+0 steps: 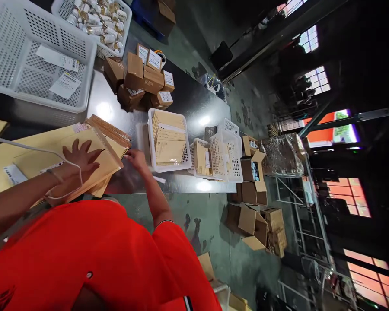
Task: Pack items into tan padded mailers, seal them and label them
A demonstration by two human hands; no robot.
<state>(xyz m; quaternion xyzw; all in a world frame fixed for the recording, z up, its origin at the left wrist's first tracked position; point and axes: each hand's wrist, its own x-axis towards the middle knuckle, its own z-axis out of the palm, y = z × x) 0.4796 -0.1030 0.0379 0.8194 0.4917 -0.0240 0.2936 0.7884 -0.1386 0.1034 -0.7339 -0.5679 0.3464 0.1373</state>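
Note:
My left hand (81, 157) lies with its fingers spread on top of a pile of yellow-brown mailing envelopes (45, 147), pressing on the upper one. A white cable (29, 147) runs across the pile and loops over my left wrist. At the pile's right end, my right hand (136, 160) has its fingers closed at the edge of an envelope; the fingertips are partly hidden. A bundle of brown cardboard-edged pieces (108, 129) lies against the far side of the pile. White labels (14, 173) show on the envelopes.
A large white basket (90, 73) holds loose labels. Behind it, another basket (127, 26) holds small bottles (100, 21). Small brown boxes (134, 71) are heaped on the metal table (201, 186). To the right stand a bin (188, 151) of envelopes and more baskets (233, 151), then open cartons (253, 224).

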